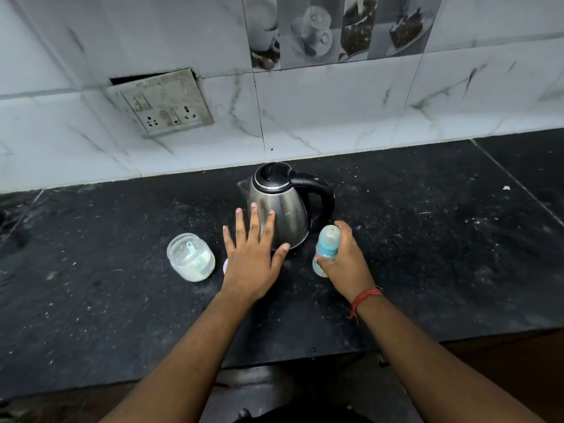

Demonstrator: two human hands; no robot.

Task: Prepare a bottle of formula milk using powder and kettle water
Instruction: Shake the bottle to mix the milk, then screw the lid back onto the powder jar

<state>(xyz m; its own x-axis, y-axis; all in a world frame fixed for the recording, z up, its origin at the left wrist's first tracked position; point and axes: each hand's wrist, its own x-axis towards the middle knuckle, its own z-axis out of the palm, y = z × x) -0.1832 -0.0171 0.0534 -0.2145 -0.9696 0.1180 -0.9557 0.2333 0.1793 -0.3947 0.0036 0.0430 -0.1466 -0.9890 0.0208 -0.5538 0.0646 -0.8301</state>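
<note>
A steel kettle with a black lid and handle stands on the black counter, near the wall. My left hand is spread flat with straight fingers in front of the kettle's left side. My right hand grips a baby bottle with a clear cap and a blue collar, upright on the counter to the right of the kettle. An open glass jar of white powder with a pale green scoop in it stands to the left of my left hand.
A small white lid peeks out beside my left hand. A tiled wall with a switch and socket plate rises behind the counter. The counter's front edge runs below my forearms.
</note>
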